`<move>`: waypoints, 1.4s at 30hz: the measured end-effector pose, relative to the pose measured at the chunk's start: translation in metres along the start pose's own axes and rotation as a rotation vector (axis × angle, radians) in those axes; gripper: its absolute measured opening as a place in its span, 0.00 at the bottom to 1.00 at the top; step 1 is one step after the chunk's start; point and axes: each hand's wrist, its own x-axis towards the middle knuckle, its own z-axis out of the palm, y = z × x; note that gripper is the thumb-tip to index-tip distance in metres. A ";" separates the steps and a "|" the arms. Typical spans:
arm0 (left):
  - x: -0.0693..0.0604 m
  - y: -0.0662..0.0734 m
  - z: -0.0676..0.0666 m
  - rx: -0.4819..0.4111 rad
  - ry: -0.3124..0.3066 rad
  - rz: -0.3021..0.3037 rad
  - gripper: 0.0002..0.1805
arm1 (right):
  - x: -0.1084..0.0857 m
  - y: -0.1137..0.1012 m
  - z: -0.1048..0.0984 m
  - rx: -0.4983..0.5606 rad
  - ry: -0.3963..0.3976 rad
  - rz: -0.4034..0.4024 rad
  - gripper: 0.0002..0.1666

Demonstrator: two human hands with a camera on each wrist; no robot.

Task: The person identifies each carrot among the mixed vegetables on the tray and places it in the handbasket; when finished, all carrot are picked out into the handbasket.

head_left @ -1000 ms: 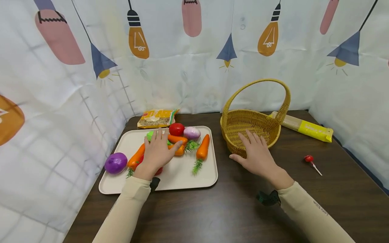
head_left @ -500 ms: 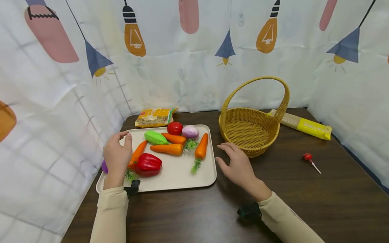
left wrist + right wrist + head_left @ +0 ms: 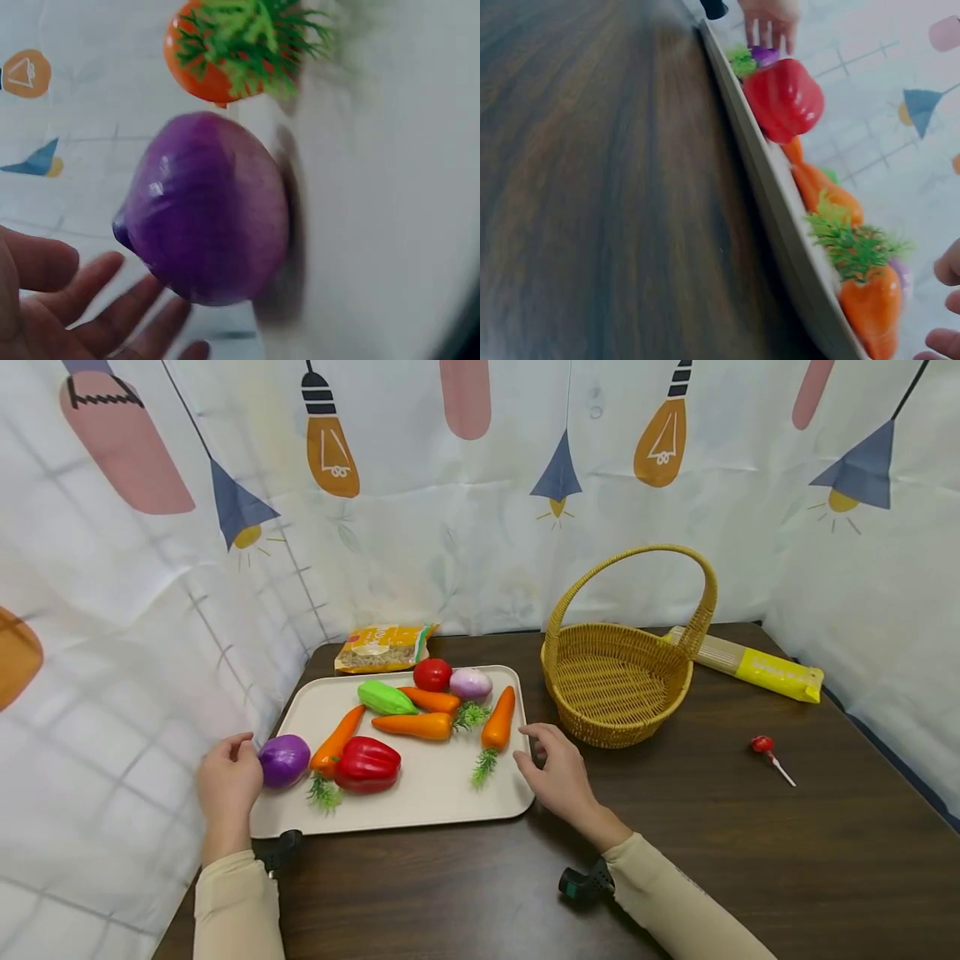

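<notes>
My left hand (image 3: 228, 785) is at the left end of the cream tray (image 3: 442, 785), beside a purple onion (image 3: 284, 762). The left wrist view shows its fingers loosely spread by the onion (image 3: 210, 217), holding nothing. At the tray's right rim, my right hand (image 3: 558, 777) has thumb and fingers apart; whether they touch the rim is unclear. On the tray lie a red bell pepper (image 3: 367, 765), several carrots (image 3: 412, 726), a green ridged vegetable (image 3: 386, 698), a tomato (image 3: 432, 675) and a pale purple onion (image 3: 471, 683).
A wicker basket (image 3: 615, 681) with a tall handle stands right of the tray. A yellow noodle packet (image 3: 776, 673) lies behind it, and a red lollipop (image 3: 762, 744) to the right. An orange food bag (image 3: 384, 648) sits behind the tray. Printed curtains surround the dark table (image 3: 450, 893).
My left hand has moved left from above the vegetables to the tray's left side. My right hand has moved left from in front of the basket to the tray's right rim.
</notes>
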 end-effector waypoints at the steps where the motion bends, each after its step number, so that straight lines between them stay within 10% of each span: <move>1: 0.001 -0.005 -0.001 0.010 -0.031 -0.013 0.27 | 0.000 0.000 0.002 0.019 0.010 0.010 0.20; 16: 0.000 -0.040 0.008 -0.011 -0.135 -0.124 0.28 | 0.020 -0.001 0.030 0.188 0.094 0.171 0.27; 42: 0.002 -0.044 0.011 0.003 -0.190 -0.153 0.30 | 0.046 -0.004 0.057 -0.003 0.070 0.361 0.43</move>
